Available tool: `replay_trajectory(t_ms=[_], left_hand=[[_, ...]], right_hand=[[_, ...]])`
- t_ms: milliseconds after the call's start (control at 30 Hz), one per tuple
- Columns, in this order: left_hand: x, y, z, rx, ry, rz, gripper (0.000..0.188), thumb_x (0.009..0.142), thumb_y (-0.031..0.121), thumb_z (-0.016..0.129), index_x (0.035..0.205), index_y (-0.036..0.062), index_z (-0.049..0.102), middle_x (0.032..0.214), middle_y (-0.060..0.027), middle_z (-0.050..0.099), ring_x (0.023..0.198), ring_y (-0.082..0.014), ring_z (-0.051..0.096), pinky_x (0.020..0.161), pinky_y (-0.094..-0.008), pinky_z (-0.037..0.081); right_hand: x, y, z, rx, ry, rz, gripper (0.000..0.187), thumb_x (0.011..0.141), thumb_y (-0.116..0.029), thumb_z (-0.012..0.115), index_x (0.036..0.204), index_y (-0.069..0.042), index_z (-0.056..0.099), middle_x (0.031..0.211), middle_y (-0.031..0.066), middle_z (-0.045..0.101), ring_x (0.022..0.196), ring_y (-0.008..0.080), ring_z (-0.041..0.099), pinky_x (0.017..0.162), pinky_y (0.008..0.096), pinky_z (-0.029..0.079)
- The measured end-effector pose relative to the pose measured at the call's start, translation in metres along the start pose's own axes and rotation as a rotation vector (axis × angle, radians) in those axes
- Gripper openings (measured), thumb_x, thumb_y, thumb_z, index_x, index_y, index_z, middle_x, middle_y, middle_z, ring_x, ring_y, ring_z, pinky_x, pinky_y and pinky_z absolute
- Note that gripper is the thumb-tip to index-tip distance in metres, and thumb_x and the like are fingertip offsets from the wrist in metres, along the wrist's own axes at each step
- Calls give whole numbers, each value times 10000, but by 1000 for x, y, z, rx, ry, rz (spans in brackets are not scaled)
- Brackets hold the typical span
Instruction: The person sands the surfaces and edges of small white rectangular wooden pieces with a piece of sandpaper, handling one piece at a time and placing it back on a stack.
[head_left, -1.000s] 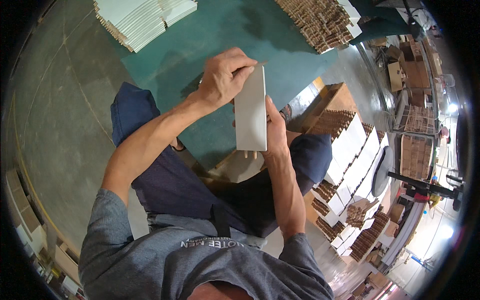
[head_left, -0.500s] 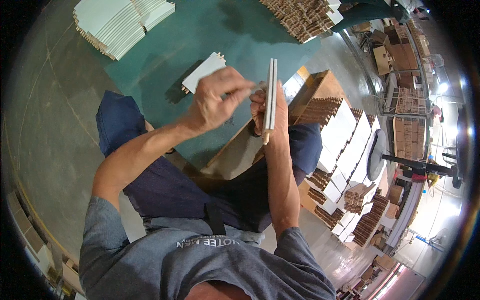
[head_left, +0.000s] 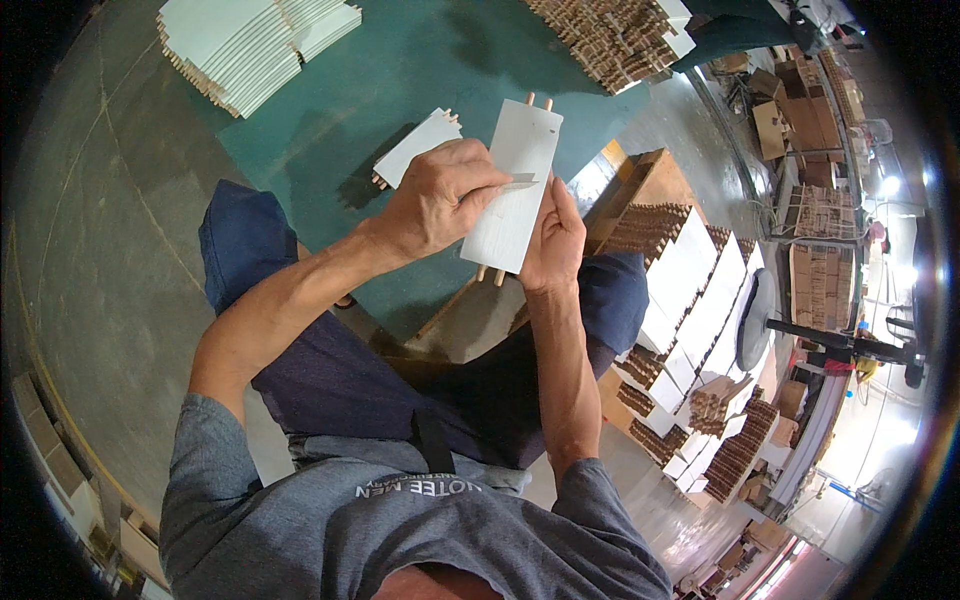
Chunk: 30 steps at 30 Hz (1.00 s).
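Note:
My right hand holds a narrow white panel by its right edge, with the broad face turned up. Short wooden dowels stick out of both ends of the panel. Pinched between the thumb and fingers of my left hand is a thin grey scraper blade, which lies across the panel's face. A few small dark marks show near the panel's far end. Beyond my left hand, a similar white panel with dowels rests on the green surface.
White panels are stacked at the far left of the green table. Another stack with brown dowel ends stands at the far right. More panels are piled beside my right knee, near a round dark fan-like object.
The white panel has turned from edge-on to broad face up. My left hand has brought the blade onto its face. My right hand's grip now shows along the right edge.

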<state>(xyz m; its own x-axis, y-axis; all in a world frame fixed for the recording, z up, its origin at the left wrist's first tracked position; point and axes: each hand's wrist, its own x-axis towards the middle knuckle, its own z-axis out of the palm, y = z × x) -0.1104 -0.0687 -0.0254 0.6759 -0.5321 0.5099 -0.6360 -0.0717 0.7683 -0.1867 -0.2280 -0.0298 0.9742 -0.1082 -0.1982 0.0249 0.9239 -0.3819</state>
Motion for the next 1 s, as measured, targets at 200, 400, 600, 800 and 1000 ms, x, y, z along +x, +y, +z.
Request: replay_trajectory(t_ms=[200,400,600,800,1000], left_hand=[[15,-24,-7,138,185,75,100,841,8,669,920,15,731,793,-110,627,733,-288,625,652,-388,506],[15,-32,-17,151,187,-18,105,871,7,671,965,-18,711,859,-116,669,763,-238,650,657,-360,509],[16,-28,-12,170,176,37,97,879,11,665,962,-22,704,856,-116,666,755,-233,652,647,-349,514],[17,-32,-12,102,172,-4,90,865,-6,668,945,-26,702,872,-119,677,765,-234,665,656,-345,522],[13,-29,-12,93,148,36,89,844,-16,683,929,-25,707,864,-122,682,765,-243,671,660,-342,527]], right_hand=[[-6,8,-18,-341,6,194,489,1060,-348,344,1347,12,507,1221,212,636,1036,312,665,823,436,591],[-7,22,11,-320,103,174,538,1053,-401,329,1364,5,494,1169,243,642,882,338,692,784,454,603],[-6,14,-7,-364,11,271,541,1045,-428,354,1332,2,512,1121,236,652,838,325,700,636,382,619],[-8,12,-10,-427,19,245,531,1043,-434,364,1318,-9,524,1109,231,658,830,321,702,684,400,616],[-14,18,-1,-395,183,161,522,1042,-422,372,1314,-1,517,1103,222,659,821,319,698,684,390,602]])
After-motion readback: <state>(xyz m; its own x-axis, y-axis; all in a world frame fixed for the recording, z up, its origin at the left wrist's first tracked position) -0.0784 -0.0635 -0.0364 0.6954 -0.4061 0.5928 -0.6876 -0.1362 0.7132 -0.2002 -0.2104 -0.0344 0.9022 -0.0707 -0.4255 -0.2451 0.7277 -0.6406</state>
